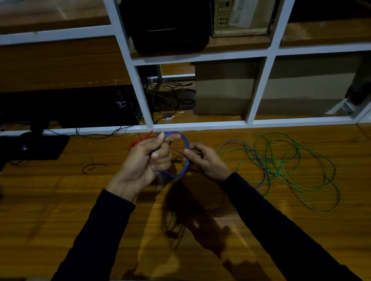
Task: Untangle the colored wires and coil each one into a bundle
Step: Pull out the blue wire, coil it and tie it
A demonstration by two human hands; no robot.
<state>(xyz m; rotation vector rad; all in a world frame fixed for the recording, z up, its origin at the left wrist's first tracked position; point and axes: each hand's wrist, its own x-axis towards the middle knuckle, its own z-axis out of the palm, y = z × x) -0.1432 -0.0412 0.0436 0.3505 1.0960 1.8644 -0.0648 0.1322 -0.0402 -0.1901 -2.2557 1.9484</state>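
A blue wire coil hangs in the air between both hands, above the wooden table. My left hand grips the coil's left side, with thumb and forefinger at its top. My right hand pinches the coil's right side. The blue wire's loose tail trails right across the table and crosses a loose green wire that sprawls in wide loops. A red wire lies behind my left hand, partly hidden by it.
A white frame with glass panes borders the table's far edge. At the far left stands a dark monitor base. A short dark wire scrap lies left of my hands. Shelves, boxes and cables sit behind the glass.
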